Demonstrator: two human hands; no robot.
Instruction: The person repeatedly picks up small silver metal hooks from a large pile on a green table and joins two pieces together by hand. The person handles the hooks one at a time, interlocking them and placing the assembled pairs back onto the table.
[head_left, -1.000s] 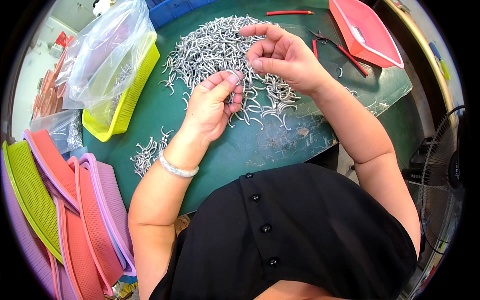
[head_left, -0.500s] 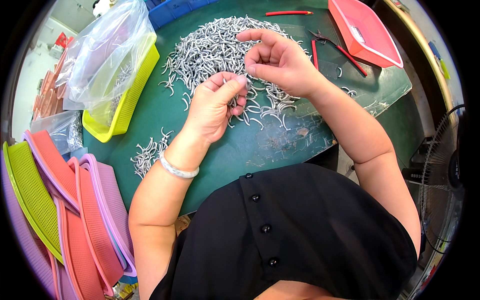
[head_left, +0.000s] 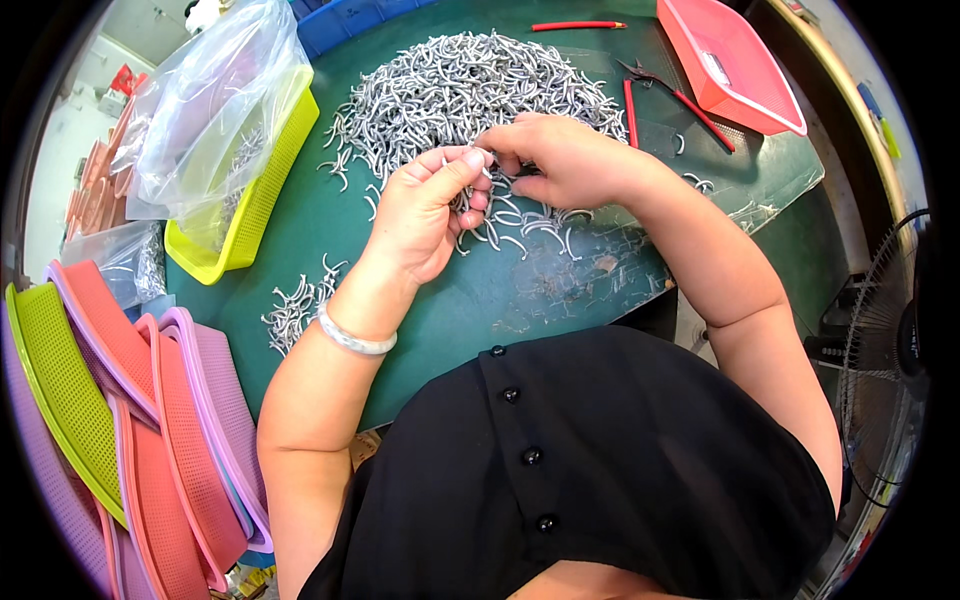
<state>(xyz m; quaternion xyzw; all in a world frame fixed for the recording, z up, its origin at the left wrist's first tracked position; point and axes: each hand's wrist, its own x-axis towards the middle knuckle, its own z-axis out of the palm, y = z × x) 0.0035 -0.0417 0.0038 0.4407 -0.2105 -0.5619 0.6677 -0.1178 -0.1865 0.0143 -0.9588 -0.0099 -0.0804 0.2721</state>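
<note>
In my left hand [head_left: 428, 200], thumb and forefinger pinch a small curved silvery metal piece [head_left: 487, 168], mostly hidden by the fingertips. My right hand [head_left: 565, 162] is beside it, palm down. Its fingers bend toward the left fingertips while its thumb stands apart, and I see nothing held in it. Behind both hands lies a large heap of curved metal pieces [head_left: 440, 95], with loose ones spilling toward me. A smaller pile of the same pieces [head_left: 298, 310] lies by my left forearm, which wears a pale bangle [head_left: 357, 343].
A yellow-green basket [head_left: 275, 170] lined with a clear plastic bag [head_left: 225, 100] stands left. Stacked colored baskets [head_left: 180, 440] fill the lower left. Red-handled pliers [head_left: 690, 105], a red-handled tool [head_left: 578, 25] and a pink basket [head_left: 735, 70] lie right, with a fan [head_left: 880, 350] beyond.
My right hand has turned palm down and lowered, bringing its fingers to the left fingertips. My left hand has barely moved and keeps its pinch.
</note>
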